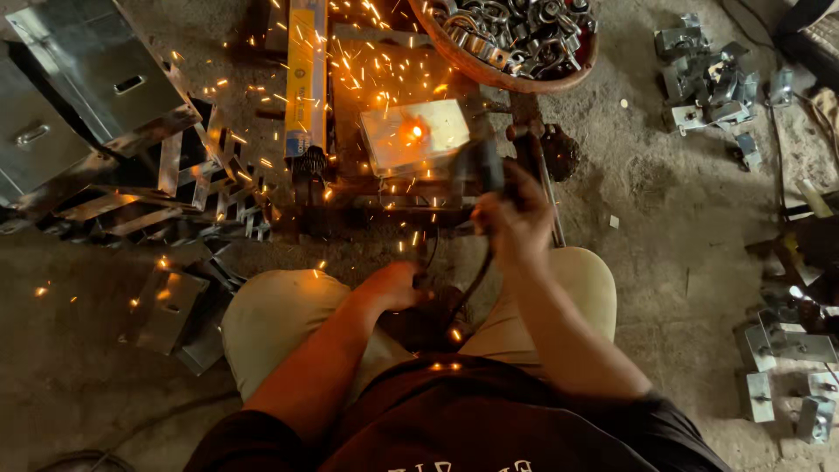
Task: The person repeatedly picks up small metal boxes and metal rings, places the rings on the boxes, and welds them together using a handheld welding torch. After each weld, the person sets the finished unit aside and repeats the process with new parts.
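Seen from above, seated on a concrete floor [647, 262], knees apart in pale trousers. Right hand [516, 218] closed around the dark, motion-blurred body of a handheld power tool [485, 170], its tip pressed to a small shiny metal plate [415, 135] at a glowing orange contact point. Plate resting on a low dark metal stand [376, 188] just ahead of the knees; sparks scattered upward and to the left. Left hand [398, 284] lowered between the knees, curled beside a dark cable [472, 284]; grip on it not discernible. Long yellow box [306, 79] lying upright in frame, left of the plate. Round bowl of metal rings and fittings [516, 39] beyond the plate, at top. Stack of folded sheet-metal pieces [96, 114] at left, touching the stand's side. Loose galvanised brackets [708, 79] at upper right, more brackets [786, 367] at lower right, well apart from the hands.
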Available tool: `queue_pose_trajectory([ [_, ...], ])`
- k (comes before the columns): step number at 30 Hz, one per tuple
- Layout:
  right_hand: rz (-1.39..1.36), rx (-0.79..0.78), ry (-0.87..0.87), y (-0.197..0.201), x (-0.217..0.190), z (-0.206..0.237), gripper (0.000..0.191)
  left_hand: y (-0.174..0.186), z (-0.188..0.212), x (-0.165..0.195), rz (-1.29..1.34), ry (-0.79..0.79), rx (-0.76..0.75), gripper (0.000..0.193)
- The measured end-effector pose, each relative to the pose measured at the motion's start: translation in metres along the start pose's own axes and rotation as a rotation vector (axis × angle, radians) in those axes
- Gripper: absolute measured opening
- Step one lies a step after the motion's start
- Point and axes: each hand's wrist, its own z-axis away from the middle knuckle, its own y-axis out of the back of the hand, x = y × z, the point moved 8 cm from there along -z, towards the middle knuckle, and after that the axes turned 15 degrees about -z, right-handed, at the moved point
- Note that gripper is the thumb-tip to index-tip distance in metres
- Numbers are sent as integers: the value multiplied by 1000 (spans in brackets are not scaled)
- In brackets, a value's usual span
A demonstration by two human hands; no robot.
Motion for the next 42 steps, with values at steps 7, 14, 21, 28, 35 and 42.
queue_pose_trajectory([
  [7, -569, 326, -371, 147, -1, -23, 44, 145, 53, 7, 327, -167, 974, 22],
  [14, -619, 434, -405, 302, -2, 46, 60, 246, 37, 15, -447, -112, 1015, 125],
  [21, -229, 652, -629, 439, 61, 129, 44, 246, -12, 58, -721, -229, 812, 121],
  [28, -148, 684, -676, 523, 70, 184, 53, 182, -25, 255, -386, -495, 556, 93],
  [35, -25, 683, -542, 566, 58, 182, 30, 135, -42, 396, -884, -947, 219, 92],
  [42, 12, 601, -478, 562, 45, 204, 26, 50, -17, 613, -544, -1078, 840, 125],
])
